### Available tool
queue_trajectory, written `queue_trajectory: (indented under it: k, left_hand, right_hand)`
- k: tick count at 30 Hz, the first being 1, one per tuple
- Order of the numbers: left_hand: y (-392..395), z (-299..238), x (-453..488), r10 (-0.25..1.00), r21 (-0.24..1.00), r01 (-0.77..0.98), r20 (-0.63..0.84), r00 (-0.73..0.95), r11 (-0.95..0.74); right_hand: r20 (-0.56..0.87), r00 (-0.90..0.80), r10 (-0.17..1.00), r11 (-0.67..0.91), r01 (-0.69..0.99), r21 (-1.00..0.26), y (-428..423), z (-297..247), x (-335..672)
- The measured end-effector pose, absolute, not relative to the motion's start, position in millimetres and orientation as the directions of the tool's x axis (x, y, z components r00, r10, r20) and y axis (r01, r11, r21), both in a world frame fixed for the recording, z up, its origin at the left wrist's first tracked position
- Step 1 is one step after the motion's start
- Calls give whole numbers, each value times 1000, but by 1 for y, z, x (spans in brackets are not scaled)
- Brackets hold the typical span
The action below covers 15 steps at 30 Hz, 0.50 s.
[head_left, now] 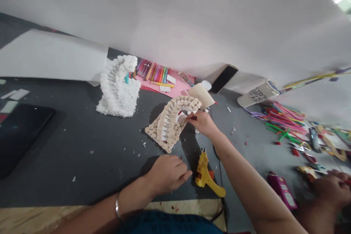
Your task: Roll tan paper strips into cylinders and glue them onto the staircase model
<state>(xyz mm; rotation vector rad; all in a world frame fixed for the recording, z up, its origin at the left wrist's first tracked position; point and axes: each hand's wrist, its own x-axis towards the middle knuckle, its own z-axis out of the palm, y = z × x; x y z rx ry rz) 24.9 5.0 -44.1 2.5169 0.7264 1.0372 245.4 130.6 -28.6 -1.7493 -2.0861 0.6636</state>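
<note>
At the far left of the frame, a black slab (23,135) lies on the grey table (82,168); upper left of centre stands a curved white model (117,91), with marker pens (155,73) just beyond it; at lower centre the left hand (168,174) is loosely curled, fingers together, its palm hidden, so I cannot tell whether it holds anything; just above it in the frame, apart from its fingers, sits the curved model of beige discs (170,120); the right hand (203,122) reaches in at that model's inner right side, fingertips drawn together against it, though whether they clamp a small piece I cannot tell; below that hand lies a yellow glue gun (203,166); farther right come a white container (256,93), colourful pipe cleaners (286,117) and another person's hand (330,190).
</note>
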Motion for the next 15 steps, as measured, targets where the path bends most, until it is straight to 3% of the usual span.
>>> queue_trajectory:
  k: [9,15]
  left_hand:
    - [4,-49,26,591,494,341,546,594,-800]
    - [5,-47,24,616,501,367,551,563,-783]
  right_hand:
    - [-108,-153,982,63,811,-581,133,-29,255]
    - [-70,-160,985,86,794,-601,134,-42,262]
